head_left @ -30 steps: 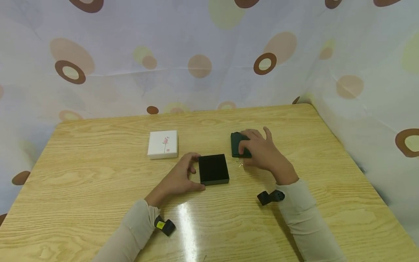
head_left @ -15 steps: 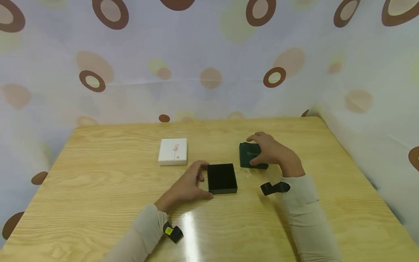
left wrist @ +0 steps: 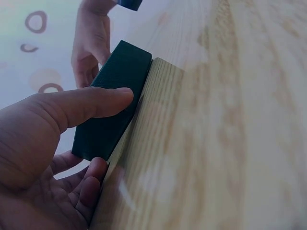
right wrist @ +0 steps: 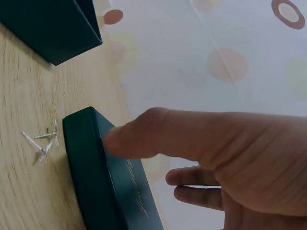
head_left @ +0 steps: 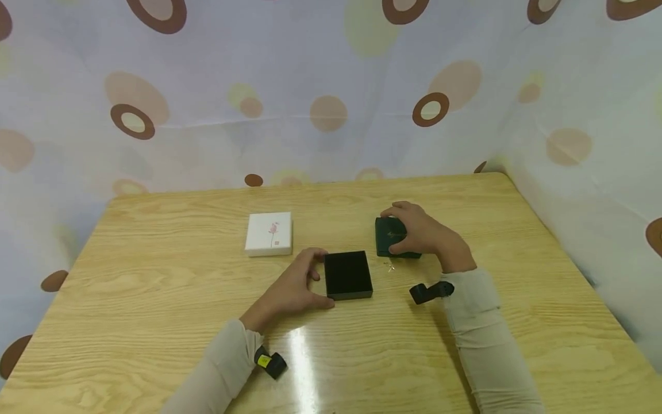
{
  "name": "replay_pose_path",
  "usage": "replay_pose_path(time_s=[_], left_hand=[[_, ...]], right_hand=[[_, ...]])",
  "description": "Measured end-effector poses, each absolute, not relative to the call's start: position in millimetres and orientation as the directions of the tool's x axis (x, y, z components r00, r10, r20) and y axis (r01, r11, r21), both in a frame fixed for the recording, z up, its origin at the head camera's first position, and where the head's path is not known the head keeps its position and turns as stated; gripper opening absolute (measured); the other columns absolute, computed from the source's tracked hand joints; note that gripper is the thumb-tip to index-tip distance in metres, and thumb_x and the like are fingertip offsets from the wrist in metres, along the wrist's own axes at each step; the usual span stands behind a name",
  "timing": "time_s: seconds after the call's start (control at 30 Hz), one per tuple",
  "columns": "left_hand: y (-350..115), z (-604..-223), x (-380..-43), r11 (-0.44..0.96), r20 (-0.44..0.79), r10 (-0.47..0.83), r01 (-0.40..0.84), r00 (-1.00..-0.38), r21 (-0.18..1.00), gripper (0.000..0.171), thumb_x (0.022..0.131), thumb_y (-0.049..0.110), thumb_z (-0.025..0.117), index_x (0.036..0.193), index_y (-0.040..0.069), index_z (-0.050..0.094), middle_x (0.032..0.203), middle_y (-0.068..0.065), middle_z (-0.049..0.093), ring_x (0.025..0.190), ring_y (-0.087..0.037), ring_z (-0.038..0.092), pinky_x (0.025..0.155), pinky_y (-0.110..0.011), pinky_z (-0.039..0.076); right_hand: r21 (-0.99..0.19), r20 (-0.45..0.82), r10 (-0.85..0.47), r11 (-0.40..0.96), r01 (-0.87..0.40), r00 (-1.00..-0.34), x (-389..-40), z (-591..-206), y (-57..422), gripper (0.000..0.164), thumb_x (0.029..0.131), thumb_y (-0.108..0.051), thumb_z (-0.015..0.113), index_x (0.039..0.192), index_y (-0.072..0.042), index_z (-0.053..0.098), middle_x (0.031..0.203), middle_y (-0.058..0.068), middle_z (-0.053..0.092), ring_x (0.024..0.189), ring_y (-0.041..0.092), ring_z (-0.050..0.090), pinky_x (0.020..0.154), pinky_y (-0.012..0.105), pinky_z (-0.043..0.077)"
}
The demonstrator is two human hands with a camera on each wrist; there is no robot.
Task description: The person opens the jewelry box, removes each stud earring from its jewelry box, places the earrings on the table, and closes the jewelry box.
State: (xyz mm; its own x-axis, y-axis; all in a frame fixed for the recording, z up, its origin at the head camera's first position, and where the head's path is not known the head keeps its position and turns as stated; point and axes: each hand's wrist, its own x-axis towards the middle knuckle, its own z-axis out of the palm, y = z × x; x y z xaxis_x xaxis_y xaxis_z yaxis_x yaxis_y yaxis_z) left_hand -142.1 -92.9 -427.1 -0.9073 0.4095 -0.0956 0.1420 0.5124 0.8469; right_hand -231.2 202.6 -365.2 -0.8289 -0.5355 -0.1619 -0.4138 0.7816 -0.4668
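The open box base [head_left: 348,276], dark green outside with a black inside, sits on the table in the head view. My left hand [head_left: 295,284] holds its left side, thumb at the near edge and fingers at the far one. The left wrist view shows the thumb lying along the green side wall [left wrist: 112,129]. To the right lies a green box lid [head_left: 390,236] with gold lettering. My right hand [head_left: 426,233] spans the lid, its thumb on the near edge, its fingers by the far edge. Two small silvery pieces, perhaps earrings [right wrist: 43,143], lie beside the lid.
A white square box [head_left: 269,233] with a pink flower print stands at the back left. The wooden table [head_left: 155,299] meets a patterned cloth [head_left: 284,69] behind and at the right. Each wrist wears a small black camera [head_left: 271,362].
My right hand has moved from over the lid's near part to a wider span across it, uncovering the lettering. The left hand keeps its hold on the base. The head view has shifted slightly.
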Motion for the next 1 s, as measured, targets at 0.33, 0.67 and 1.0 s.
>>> replay_pose_path(time_s=[0.33,0.67,1.0], left_hand=[[-93,-427,-142,0.517,-0.088,0.406,0.149,-0.910,0.843,0.093,0.071,0.019,0.091,0.147,0.013,0.037,0.135,-0.005,0.045,0.101,-0.017,0.048,0.087,-0.031,0.043],[-92,-427,-142,0.518,-0.092,0.409,0.147,-0.908,0.843,0.093,0.072,0.020,0.091,0.147,0.014,0.037,0.136,-0.005,0.045,0.102,-0.017,0.048,0.090,-0.033,0.043],[-92,-426,-142,0.516,-0.087,0.408,0.151,-0.909,0.843,0.094,0.071,0.019,0.091,0.148,0.013,0.036,0.135,-0.007,0.046,0.102,-0.017,0.048,0.086,-0.031,0.043]], right_hand=[[-0.509,-0.143,-0.565,0.746,-0.429,-0.812,-237,-376,202,0.073,0.084,-0.020,0.079,0.145,0.000,0.045,0.156,0.032,0.028,0.144,0.052,0.026,0.110,0.065,0.034],[-0.523,-0.176,-0.549,0.755,-0.395,-0.817,-238,-382,204,0.076,0.083,-0.016,0.080,0.148,-0.002,0.042,0.155,0.026,0.034,0.143,0.048,0.031,0.110,0.063,0.035],[-0.496,-0.169,-0.550,0.765,-0.412,-0.818,-236,-378,203,0.073,0.084,-0.015,0.079,0.146,-0.002,0.044,0.151,0.026,0.040,0.135,0.046,0.040,0.107,0.061,0.039]])
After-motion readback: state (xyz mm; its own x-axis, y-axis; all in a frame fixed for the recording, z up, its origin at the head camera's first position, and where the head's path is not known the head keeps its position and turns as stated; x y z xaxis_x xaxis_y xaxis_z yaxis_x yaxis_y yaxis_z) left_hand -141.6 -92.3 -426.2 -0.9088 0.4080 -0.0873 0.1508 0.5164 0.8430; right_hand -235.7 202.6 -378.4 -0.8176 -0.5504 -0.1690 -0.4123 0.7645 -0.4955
